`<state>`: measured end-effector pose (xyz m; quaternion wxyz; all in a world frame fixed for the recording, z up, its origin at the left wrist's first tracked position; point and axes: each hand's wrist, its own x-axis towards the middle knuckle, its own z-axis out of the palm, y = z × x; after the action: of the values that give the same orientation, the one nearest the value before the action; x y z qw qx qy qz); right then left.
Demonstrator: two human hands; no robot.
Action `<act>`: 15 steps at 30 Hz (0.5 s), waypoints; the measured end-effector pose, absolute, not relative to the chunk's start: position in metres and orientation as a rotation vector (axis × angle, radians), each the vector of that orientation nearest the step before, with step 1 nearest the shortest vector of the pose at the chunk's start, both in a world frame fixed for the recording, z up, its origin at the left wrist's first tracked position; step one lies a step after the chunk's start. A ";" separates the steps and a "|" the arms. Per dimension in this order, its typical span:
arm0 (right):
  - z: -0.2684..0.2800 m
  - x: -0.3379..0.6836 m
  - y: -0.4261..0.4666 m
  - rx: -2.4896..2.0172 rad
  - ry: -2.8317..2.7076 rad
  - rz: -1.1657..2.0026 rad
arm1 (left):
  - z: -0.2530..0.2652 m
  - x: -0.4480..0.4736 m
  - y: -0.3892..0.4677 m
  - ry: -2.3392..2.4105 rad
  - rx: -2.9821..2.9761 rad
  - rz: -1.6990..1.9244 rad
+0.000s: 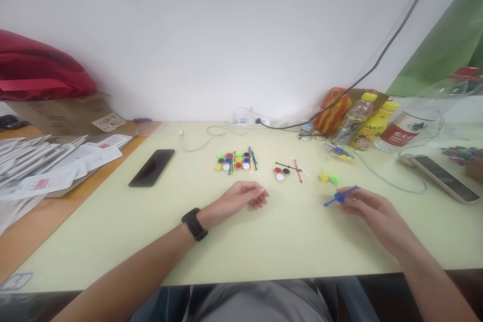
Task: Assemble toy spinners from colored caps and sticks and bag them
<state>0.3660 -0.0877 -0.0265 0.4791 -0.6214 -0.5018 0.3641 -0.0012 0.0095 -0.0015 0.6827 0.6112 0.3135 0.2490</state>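
My right hand (368,209), at the right of the table, pinches a blue plastic arrow-shaped spinner piece (340,196) with a round part at its middle. My left hand (243,195) rests loosely curled on the tabletop, with nothing visible in its fingers. Beyond it lies a grouped set of coloured discs and thin arrow sticks (236,161). Between the hands sit a red, a black and a white disc (279,177), beside a black arrow and a red arrow (298,170). Yellow and green pieces (328,178) lie just past my right hand, with a blue-and-yellow cluster (338,151) farther back.
A black phone (151,168) lies at the left, near stacked white packets (45,166). Bottles (372,126) and a snack bag (330,110) stand at the back right. Another phone (445,178), a cable (396,186) and glasses (312,136) are also on the table.
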 end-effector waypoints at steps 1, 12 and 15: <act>-0.029 0.363 -0.093 -1.568 -1.268 0.877 | -0.001 -0.001 0.009 0.703 1.372 0.556; -0.029 0.388 -0.104 -1.707 -1.752 0.093 | -0.002 -0.001 0.009 0.714 1.390 0.552; -0.033 0.390 -0.095 -1.595 -1.950 0.044 | -0.002 -0.001 0.008 0.723 1.392 0.550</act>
<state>0.3900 -0.0954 -0.0331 0.3061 -0.6026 -0.7369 0.0166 -0.0009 0.0084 -0.0016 0.6742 0.6185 0.3212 0.2443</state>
